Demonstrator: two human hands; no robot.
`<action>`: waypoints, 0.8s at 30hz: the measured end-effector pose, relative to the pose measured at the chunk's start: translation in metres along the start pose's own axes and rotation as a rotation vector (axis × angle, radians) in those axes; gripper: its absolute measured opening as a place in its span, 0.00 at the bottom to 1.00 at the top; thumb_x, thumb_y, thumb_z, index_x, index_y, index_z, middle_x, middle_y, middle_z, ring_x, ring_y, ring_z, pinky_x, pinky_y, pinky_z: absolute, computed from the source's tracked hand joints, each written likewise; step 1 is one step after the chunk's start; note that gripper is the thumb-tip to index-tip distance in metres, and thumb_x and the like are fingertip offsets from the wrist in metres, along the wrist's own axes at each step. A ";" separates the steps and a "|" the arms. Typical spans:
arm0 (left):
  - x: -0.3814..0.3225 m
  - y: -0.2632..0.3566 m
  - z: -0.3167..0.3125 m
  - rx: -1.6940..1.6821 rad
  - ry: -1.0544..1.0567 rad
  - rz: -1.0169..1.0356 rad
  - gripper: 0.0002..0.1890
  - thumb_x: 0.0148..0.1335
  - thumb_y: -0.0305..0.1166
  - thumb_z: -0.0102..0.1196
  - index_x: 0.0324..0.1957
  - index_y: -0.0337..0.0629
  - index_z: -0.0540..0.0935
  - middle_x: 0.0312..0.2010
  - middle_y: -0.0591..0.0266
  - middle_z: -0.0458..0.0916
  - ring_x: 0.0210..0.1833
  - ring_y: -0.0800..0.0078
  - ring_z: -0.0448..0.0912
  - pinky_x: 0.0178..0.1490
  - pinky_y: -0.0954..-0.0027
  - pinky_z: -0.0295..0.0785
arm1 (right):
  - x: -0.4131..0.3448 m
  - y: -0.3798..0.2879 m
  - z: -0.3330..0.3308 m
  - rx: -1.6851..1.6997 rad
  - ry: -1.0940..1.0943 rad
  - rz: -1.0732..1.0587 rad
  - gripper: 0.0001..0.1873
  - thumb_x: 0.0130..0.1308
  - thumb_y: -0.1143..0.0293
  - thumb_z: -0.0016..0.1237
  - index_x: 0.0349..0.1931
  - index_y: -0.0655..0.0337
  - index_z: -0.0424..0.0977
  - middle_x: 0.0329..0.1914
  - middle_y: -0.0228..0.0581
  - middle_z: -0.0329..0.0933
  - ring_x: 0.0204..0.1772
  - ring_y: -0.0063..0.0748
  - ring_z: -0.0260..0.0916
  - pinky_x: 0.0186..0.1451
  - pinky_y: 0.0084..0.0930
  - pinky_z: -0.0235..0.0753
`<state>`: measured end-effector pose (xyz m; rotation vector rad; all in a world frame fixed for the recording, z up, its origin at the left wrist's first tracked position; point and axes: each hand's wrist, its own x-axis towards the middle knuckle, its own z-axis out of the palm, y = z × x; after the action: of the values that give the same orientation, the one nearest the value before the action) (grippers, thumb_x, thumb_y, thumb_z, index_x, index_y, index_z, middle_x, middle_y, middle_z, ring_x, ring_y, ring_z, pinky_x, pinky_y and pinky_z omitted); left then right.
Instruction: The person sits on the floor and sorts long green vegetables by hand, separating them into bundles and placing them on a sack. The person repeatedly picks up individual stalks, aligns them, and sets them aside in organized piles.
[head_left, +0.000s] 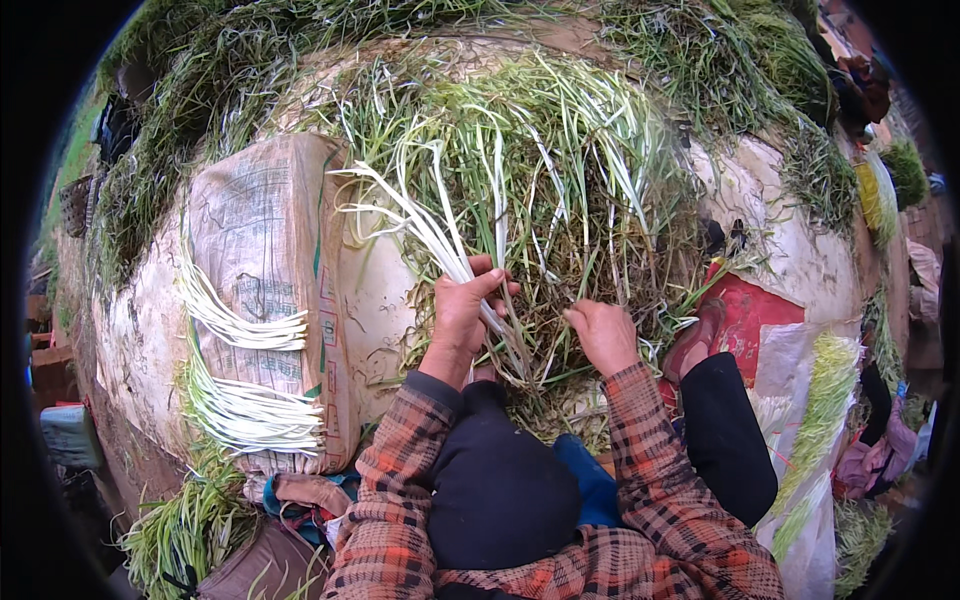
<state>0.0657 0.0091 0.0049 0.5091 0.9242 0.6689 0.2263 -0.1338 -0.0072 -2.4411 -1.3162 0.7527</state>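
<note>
My left hand grips a bunch of long white stalks, which look like blanched chives or leeks. Their upper ends fan out up and to the left, while brownish ends hang below the fist. To the right, my right hand is curled, thumb against forefinger, over a heap of green and white leafy stalks. Whether a thin leaf is pinched there is unclear. On a flattened woven sack at the left lie two neat rows of cleaned white stalks, an upper row and a lower row.
Matted green trimmings ring the pale ground sheet. A red sheet lies by my right foot, near pale-green stalks on white plastic. More leaves and cloth sit at lower left. Another person is partly visible at far right.
</note>
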 end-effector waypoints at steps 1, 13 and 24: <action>-0.001 0.000 0.001 0.006 -0.022 -0.030 0.11 0.55 0.17 0.52 0.41 0.30 0.70 0.28 0.52 0.79 0.27 0.66 0.81 0.16 0.76 0.70 | 0.007 -0.016 -0.008 0.126 0.134 -0.107 0.13 0.62 0.61 0.46 0.31 0.63 0.76 0.27 0.48 0.77 0.31 0.43 0.75 0.36 0.37 0.74; -0.001 -0.012 -0.003 0.060 -0.113 -0.051 0.08 0.54 0.20 0.56 0.36 0.30 0.73 0.25 0.55 0.79 0.21 0.70 0.79 0.15 0.77 0.70 | 0.042 -0.080 0.007 1.478 -0.003 0.166 0.03 0.61 0.73 0.49 0.29 0.61 0.71 0.18 0.28 0.70 0.16 0.14 0.64 0.15 0.11 0.60; 0.006 -0.009 -0.005 0.088 0.142 0.078 0.09 0.53 0.20 0.56 0.36 0.30 0.72 0.26 0.55 0.78 0.24 0.69 0.80 0.14 0.78 0.68 | 0.001 -0.015 0.065 1.251 -0.141 0.336 0.07 0.60 0.74 0.48 0.23 0.60 0.69 0.15 0.27 0.67 0.15 0.14 0.61 0.14 0.12 0.57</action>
<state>0.0669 0.0075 -0.0067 0.5836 1.0752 0.7447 0.1798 -0.1251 -0.0549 -1.5443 -0.2074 1.3074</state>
